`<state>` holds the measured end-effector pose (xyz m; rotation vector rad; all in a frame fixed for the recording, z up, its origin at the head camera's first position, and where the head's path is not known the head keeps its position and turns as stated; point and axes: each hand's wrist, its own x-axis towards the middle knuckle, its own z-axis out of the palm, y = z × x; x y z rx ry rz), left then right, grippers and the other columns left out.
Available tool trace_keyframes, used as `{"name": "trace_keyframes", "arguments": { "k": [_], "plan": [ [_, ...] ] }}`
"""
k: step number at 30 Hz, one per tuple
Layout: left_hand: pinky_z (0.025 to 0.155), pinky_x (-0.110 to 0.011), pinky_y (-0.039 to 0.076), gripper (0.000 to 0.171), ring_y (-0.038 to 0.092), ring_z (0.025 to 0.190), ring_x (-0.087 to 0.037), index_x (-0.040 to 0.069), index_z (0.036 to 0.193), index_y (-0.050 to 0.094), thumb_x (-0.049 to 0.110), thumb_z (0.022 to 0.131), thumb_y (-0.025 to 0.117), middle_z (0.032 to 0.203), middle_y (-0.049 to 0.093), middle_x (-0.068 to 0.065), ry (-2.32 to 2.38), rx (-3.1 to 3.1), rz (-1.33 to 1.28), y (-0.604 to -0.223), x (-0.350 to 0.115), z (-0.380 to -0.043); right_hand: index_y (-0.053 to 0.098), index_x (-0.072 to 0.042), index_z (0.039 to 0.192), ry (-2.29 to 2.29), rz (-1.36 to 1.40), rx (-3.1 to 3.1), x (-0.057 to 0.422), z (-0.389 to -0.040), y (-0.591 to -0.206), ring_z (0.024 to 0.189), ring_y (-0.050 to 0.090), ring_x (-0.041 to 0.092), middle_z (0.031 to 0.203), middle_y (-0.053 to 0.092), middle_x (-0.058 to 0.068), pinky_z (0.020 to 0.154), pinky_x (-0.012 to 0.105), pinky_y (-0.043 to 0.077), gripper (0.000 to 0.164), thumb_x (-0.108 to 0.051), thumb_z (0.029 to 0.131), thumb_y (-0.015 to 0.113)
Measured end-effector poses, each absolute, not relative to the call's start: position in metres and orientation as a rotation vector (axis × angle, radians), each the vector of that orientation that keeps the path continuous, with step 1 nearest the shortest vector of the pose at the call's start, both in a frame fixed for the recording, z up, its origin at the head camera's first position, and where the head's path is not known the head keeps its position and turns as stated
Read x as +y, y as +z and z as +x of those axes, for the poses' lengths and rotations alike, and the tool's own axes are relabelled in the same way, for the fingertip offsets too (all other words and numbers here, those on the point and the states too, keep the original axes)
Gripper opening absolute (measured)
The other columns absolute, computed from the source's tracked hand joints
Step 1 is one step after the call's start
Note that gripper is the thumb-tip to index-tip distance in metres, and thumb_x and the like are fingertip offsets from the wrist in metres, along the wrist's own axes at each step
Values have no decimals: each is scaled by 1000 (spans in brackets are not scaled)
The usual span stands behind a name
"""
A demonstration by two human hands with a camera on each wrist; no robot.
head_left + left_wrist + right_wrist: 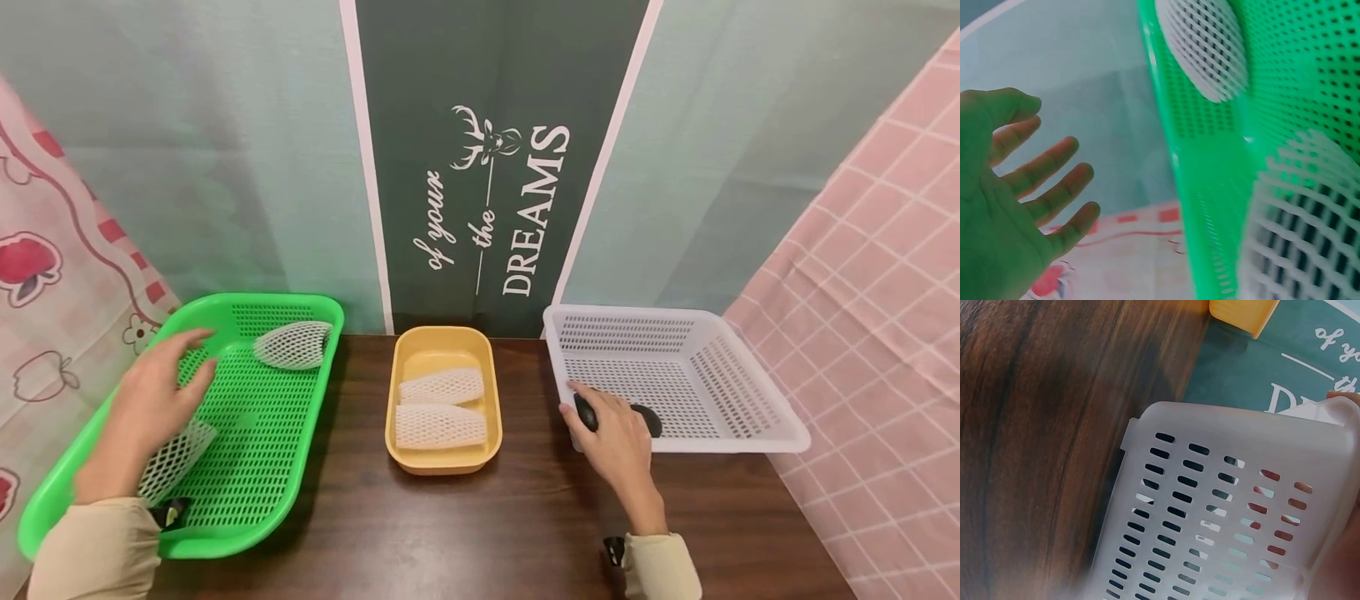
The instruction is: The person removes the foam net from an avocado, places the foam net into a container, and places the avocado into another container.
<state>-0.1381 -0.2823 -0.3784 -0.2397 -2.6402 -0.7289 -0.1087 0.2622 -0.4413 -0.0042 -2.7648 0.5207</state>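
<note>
My left hand (150,400) hovers over the left side of a green basket (303,433), fingers spread and holding nothing. A white foam net sleeve (292,345) lies at that basket's back right, and another foam net sleeve (1310,237) lies near the hand; something dark shows through its mesh. Over the near left part of a white basket (750,392), my right hand (618,437) grips a dark, smooth oval object (586,412) between thumb and fingers. A second dark rounded object (647,421) sits in that basket, partly hidden by the hand.
A small yellow tray (442,461) between the baskets holds two flattened white foam net sleeves (440,426). Everything stands on a dark wooden table (420,533). Curtains with printed lettering (536,212) hang behind; a pink checked cloth (877,333) borders the right.
</note>
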Motion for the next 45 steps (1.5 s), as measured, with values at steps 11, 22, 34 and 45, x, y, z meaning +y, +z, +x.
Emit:
{"name": "trace_keyframes", "arguments": {
  "k": [11, 22, 34, 45],
  "plan": [
    [83, -73, 35, 52, 47, 109, -59, -4, 145, 38, 24, 103, 50, 129, 47, -41, -678, -2877, -176, -400, -316, -143, 62, -29, 135, 495, 9, -2740, 260, -110, -442, 117, 61, 37, 130, 67, 11, 94, 57, 43, 47, -51, 93, 60],
    [90, -74, 35, 67, 37, 117, -66, -18, 141, 31, 31, 101, 53, 135, 34, -49, -658, -3125, -253, -411, -341, -144, 62, -30, 134, 500, 1, -2734, 260, -109, -442, 118, 60, 37, 131, 66, 11, 95, 57, 43, 47, -54, 93, 58],
    [83, -68, 45, 88, 44, 111, -68, -22, 141, 23, 33, 91, 70, 130, 35, -54, -725, -3289, -300, -414, -340, -143, 63, -29, 134, 504, 1, -2727, 260, -108, -440, 116, 61, 37, 129, 67, 10, 94, 57, 44, 47, -53, 93, 59],
    [90, -73, 40, 105, 33, 114, -72, -24, 141, 12, 25, 80, 81, 130, 24, -57, -787, -3407, -246, -422, -344, -141, 63, -28, 133, 497, 12, -2711, 259, -109, -439, 114, 63, 37, 127, 68, 11, 91, 56, 45, 46, -52, 93, 60]
  ]
}}
